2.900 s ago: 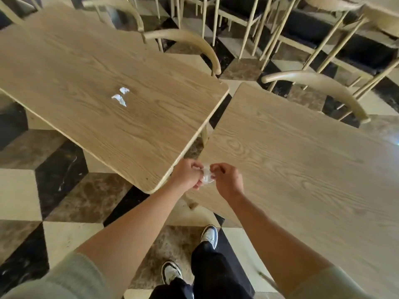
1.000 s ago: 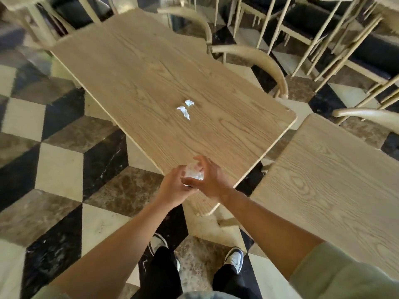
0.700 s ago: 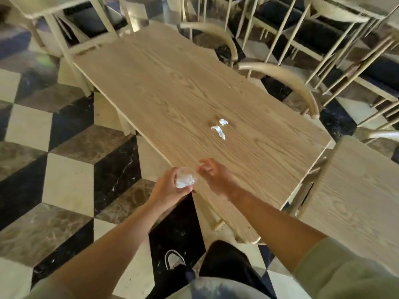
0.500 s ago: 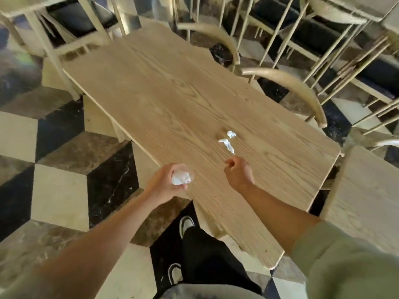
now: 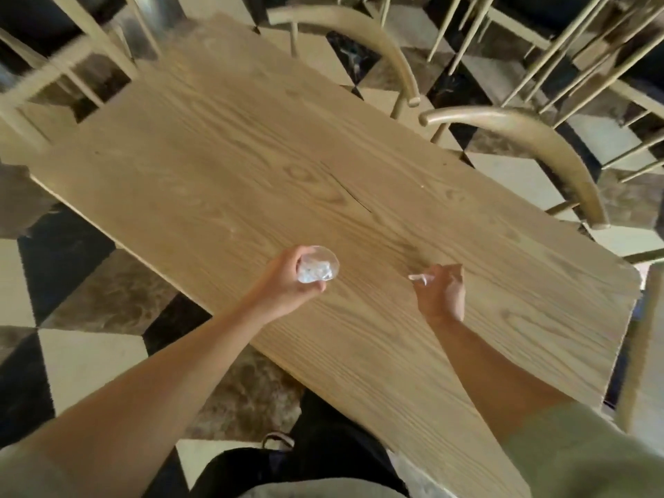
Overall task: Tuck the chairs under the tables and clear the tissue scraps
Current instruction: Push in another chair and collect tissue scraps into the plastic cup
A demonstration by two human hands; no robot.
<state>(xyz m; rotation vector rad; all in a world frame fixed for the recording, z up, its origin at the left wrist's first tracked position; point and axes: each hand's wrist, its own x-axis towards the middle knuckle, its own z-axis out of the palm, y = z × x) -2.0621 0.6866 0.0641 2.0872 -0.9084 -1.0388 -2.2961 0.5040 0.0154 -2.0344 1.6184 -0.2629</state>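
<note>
A: Any writing or labels to read?

B: No lettering is readable on anything. The table (image 5: 251, 167) is plain pale wood with strong grain and a thin dark crack near its middle.

A: Where is the tissue?

B: In the hands. The left hand (image 5: 287, 278) is curled around a small clear cup (image 5: 318, 268) holding crumpled white tissue (image 5: 313, 272), just over the table's near long edge. The right hand (image 5: 440, 294) hovers over the tabletop beside it, fingers bunched closed, pinching a small white tissue scrap (image 5: 418, 279) that pokes out from the fingertips toward the cup.

A: How does the scrap look?

B: Thin, torn and twisted, blurred at its tip.

A: And the chairs?

B: Two curved-back chairs stand along the far long edge, the nearer one (image 5: 531, 145) toward the right corner, the other (image 5: 366, 41) beyond it. How far their seats go under the top is hidden.
</note>
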